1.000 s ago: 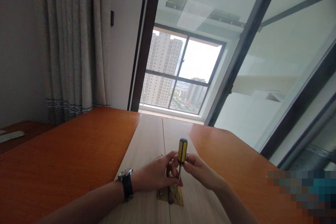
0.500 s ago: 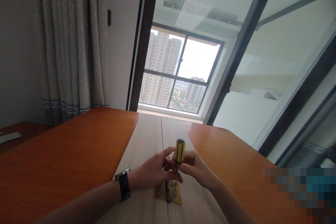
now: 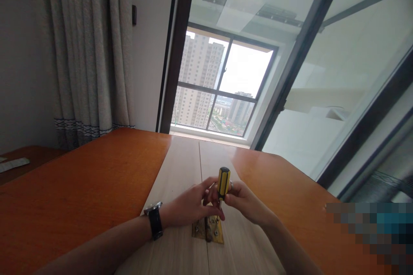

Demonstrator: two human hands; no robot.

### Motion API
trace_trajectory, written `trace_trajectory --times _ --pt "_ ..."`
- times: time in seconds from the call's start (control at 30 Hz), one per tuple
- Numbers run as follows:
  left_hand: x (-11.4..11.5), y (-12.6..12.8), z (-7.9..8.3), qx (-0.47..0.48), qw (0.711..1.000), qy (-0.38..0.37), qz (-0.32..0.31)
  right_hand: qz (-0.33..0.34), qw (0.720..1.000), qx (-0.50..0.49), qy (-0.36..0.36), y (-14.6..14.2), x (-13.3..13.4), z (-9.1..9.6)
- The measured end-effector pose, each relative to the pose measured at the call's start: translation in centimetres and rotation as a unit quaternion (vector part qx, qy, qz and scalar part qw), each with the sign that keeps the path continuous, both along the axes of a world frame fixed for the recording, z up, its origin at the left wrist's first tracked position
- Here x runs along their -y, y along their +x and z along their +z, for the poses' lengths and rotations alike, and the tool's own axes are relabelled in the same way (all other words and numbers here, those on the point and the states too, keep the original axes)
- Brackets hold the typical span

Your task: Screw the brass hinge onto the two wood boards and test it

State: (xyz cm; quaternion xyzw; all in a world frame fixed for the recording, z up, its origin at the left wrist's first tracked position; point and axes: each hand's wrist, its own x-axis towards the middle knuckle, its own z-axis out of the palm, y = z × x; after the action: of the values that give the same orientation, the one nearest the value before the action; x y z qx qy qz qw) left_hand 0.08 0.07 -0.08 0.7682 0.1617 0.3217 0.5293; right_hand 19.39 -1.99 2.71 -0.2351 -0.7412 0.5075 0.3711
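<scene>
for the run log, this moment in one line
right hand: holds screwdriver upright | left hand: fingers by shaft | tip: at brass hinge on boards

No readable text anywhere on my feed. The screwdriver (image 3: 223, 179) handle is yellow and black, with no brand I can make out. The watch (image 3: 154, 219) dial is too small to read. The hinge (image 3: 208, 228) looks unmarked. The lower-right patch (image 3: 368, 232) is pixelated.

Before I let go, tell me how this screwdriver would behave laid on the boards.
The screwdriver is probably stiff: metal shaft, hard handle. Its rounded handle may roll on the smooth boards. It looks light: the right hand pinches it upright.
</scene>
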Motion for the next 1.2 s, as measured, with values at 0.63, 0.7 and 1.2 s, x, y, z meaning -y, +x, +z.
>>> trace_trajectory --times 0.63,0.7,1.2 --pt "-0.11 -0.26 -0.07 -0.013 0.991 0.115 0.07 -0.044 0.998 -0.035 0.005 0.1 -0.14 0.12" --pt "-0.07 -0.24 -0.04 -0.007 0.993 0.102 0.058 -0.033 0.999 -0.033 -0.015 0.08 -0.05 0.2" --pt "-0.24 -0.15 -0.32 0.006 0.999 0.046 0.017 -0.028 0.999 0.021 0.023 0.35 0.01 0.16"
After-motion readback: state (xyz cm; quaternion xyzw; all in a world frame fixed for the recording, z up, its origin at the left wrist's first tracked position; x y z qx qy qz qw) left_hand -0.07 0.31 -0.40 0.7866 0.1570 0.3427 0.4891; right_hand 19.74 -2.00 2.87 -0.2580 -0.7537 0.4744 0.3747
